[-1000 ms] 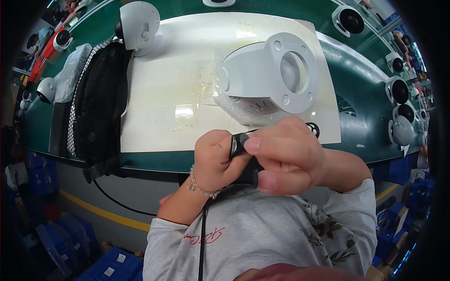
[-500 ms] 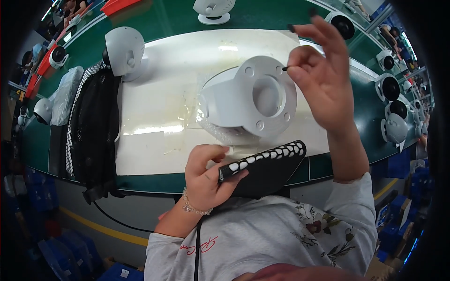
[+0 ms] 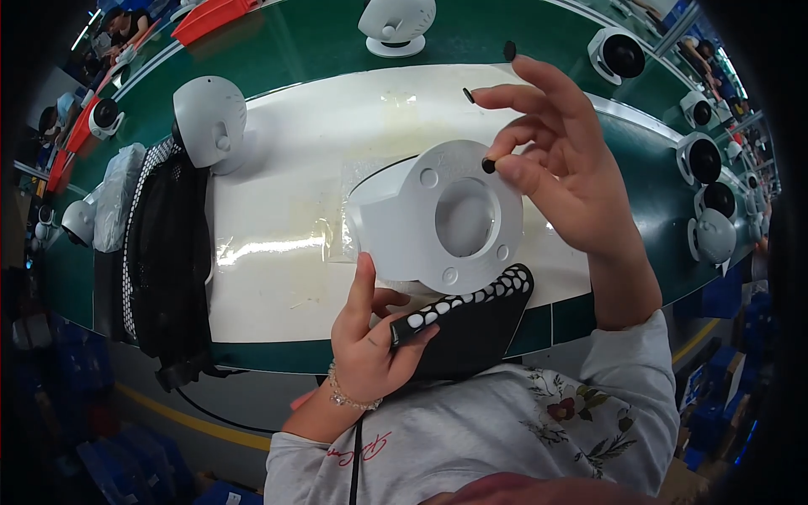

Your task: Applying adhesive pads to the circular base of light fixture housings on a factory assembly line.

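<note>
Right hand [image 3: 566, 172] was raised over the white mat [image 3: 278, 278], thumb and forefinger pinched on a small black round plug [image 3: 488, 166], other fingers fanned loose; the plug sat right at the upper rim of the white camera housing [image 3: 438, 220], touching or just above one of its small round holes, can't tell which. A second dark bit [image 3: 468, 95] showed near the forefinger tip, unclear whether stuck to the finger or lying on the mat. Left hand [image 3: 370, 337] was clenched around a black strip with white dots [image 3: 467, 307], thumb up against the lower edge of the housing, steadying it. The housing lay on a clear plastic bag [image 3: 358, 189] mid-mat, its round flange face and central recess turned up toward the camera. Judgement: step in hand looked like seating a plug in a flange hole; three more holes around the flange seemed unfilled. Next move would call for lining the plug square over the hole and pressing straight down while the left thumb braces the housing. Further out: another white dome camera [image 3: 210, 122] at the mat's left edge, a black mesh bag [image 3: 164, 252] beside it, more cameras [image 3: 703, 156] on the green bench [image 3: 295, 50] to the right, one [image 3: 396, 23] at the far edge.
</note>
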The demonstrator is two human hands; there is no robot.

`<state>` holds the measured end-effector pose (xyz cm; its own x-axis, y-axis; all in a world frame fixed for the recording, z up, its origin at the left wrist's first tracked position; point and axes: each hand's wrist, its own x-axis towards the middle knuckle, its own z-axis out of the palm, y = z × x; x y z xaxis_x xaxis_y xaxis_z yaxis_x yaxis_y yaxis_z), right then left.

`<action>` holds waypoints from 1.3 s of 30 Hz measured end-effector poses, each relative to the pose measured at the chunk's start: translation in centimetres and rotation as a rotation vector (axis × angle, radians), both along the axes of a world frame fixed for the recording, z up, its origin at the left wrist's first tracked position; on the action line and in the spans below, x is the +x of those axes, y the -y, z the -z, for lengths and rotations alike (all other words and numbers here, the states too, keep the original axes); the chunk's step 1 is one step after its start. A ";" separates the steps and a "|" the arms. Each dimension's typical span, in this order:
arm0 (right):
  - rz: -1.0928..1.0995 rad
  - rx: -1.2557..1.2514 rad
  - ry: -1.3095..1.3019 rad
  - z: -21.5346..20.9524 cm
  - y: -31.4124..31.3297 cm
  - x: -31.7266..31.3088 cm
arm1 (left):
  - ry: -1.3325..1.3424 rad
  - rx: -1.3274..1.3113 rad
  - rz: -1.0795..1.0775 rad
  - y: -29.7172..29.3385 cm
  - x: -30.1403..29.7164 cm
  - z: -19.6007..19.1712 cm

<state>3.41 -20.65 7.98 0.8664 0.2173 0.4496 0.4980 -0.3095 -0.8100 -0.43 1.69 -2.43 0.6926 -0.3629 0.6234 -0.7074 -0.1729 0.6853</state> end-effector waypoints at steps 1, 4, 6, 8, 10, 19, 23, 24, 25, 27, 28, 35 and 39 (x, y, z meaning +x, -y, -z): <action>0.055 -0.072 0.040 -0.2 -0.2 -0.4 | -0.002 0.000 0.001 0.0 0.0 0.0; 0.015 -0.470 0.253 -1.0 0.2 -1.4 | 0.006 -0.001 -0.004 -0.1 0.0 0.1; 0.015 -0.486 0.271 -1.6 -0.9 -2.4 | -0.006 0.012 -0.016 -0.2 -0.1 0.1; 0.075 -0.572 0.300 -2.5 -1.4 -2.6 | 0.001 0.015 -0.024 -0.4 0.0 0.2; 0.061 -0.413 0.331 -1.5 -1.4 -1.5 | 0.011 0.014 -0.022 -0.3 0.0 0.1; -0.102 0.030 -0.062 -0.1 -3.6 0.6 | 0.013 0.014 -0.023 -0.1 0.0 -0.1; 0.012 -0.115 0.008 -0.4 -3.6 -0.6 | 0.000 0.002 -0.019 -0.3 -0.1 -0.3; 0.027 -0.395 0.216 -0.8 -3.2 -1.0 | -0.004 0.009 -0.017 -0.3 -0.1 -0.3; 0.041 -0.675 0.426 -1.2 -3.0 -1.4 | -0.006 0.007 -0.021 -0.3 -0.2 -0.3; 0.050 -0.748 0.397 -1.7 -3.4 -2.3 | -0.021 0.005 -0.027 -0.3 -0.2 -0.2; 0.062 -0.820 0.369 -1.8 -3.5 -2.5 | -0.023 0.003 -0.028 -0.3 -0.2 -0.2; 0.069 -0.415 0.187 0.8 -2.8 -4.0 | 0.013 -0.039 -0.024 0.1 -0.1 -0.2; 0.031 -0.428 0.090 0.7 -3.4 -4.1 | 0.090 -0.063 -0.004 -0.1 -0.1 0.1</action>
